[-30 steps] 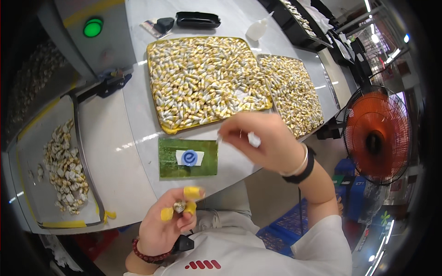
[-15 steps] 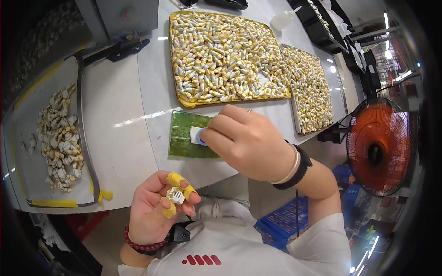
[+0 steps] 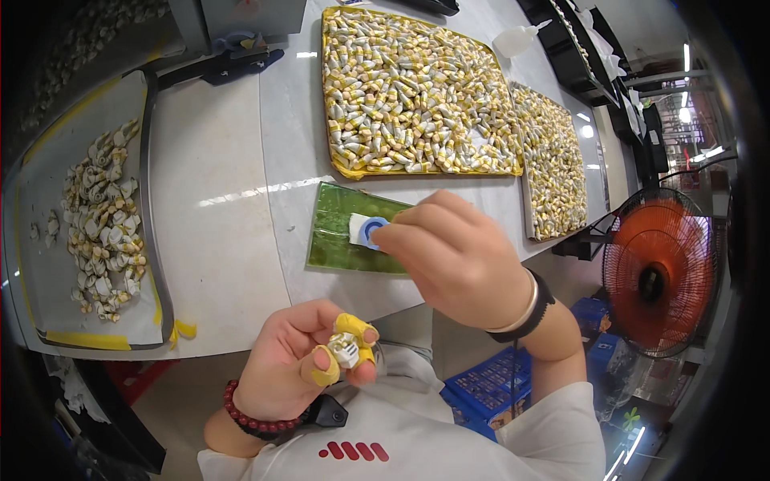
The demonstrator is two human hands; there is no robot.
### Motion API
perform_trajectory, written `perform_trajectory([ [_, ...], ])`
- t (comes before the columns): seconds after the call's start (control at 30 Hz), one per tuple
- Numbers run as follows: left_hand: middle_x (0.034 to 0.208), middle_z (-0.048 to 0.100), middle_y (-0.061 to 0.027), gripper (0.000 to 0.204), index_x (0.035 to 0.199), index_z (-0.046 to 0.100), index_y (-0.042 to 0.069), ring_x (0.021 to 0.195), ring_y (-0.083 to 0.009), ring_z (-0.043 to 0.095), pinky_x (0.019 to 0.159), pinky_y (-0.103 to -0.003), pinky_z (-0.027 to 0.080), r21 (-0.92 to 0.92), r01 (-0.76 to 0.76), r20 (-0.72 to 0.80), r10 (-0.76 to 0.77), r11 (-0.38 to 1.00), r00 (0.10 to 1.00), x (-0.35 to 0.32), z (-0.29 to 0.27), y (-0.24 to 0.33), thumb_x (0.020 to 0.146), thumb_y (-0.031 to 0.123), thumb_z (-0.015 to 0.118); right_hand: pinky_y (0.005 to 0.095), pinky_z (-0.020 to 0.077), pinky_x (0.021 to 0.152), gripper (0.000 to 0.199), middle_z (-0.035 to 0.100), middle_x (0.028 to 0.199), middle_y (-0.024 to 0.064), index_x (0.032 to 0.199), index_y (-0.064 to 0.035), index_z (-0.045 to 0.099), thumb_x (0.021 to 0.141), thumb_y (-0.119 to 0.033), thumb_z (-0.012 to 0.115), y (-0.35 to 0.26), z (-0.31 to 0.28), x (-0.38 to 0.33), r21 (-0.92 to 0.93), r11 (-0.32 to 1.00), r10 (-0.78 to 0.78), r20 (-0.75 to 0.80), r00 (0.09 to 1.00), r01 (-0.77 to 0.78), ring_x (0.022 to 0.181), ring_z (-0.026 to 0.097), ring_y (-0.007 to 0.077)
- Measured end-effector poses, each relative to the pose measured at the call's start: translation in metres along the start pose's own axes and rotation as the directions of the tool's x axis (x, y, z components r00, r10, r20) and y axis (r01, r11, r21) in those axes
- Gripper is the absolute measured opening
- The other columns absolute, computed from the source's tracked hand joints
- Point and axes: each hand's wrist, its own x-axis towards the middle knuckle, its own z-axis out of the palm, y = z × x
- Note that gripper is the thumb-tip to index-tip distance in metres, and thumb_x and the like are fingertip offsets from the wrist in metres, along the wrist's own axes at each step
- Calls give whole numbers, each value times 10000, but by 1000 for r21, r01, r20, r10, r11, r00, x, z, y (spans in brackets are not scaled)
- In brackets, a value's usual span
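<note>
Component [image 3: 346, 349] near green mat [image 3: 337, 232].

Glossy green mat [image 3: 337, 232], matt tabletop [image 3: 224, 232]

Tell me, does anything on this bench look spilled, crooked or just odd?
Nothing looks spilled or broken. The only untidy spots: the small parts in the grey tray lie in a loose heap, unlike the packed yellow tray, and a strip of yellow tape curls off the grey tray's corner.
</note>
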Motion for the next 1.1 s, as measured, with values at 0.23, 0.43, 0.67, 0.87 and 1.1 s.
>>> perform_trajectory([
  [0.23,910,615,-100,425,997,518,-27,794,-151,631,707,-253,513,-187,217,186,-183,958,965,10,-2,-3,832,337,665,280,483,582,202,605,764,84,850,-10,667,649,-13,671,-24,-29,1,484,875,47,-147,988,30,647,582,216],
  [0.43,899,610,-83,365,999,517,-11,802,-142,628,713,-244,511,-241,347,257,-285,907,923,15,1,-6,851,294,652,279,495,574,226,596,782,98,845,25,643,633,-36,689,-22,-28,-2,422,892,-91,-178,980,160,664,583,216],
  [0.67,874,594,-51,299,1001,531,2,786,-118,605,707,-234,488,-218,361,262,-302,907,917,18,13,-8,866,246,639,272,493,560,202,589,774,103,828,34,639,639,-26,681,-21,-28,-5,449,870,-130,-192,973,205,655,584,220],
  [0.87,879,593,-45,262,991,536,3,791,-112,594,715,-231,481,-207,351,246,-299,913,922,18,14,-8,874,218,629,269,492,557,192,585,768,103,824,33,642,643,-23,675,-22,-29,-8,480,861,-96,-170,981,167,656,583,218],
  [1.1,931,615,-81,214,1014,533,-23,847,-117,600,762,-246,485,90,102,111,-111,991,988,14,15,-6,835,40,632,282,491,602,203,620,794,87,869,3,655,667,-12,677,-22,-33,-18,419,904,-5,-193,981,87,681,600,215],
])
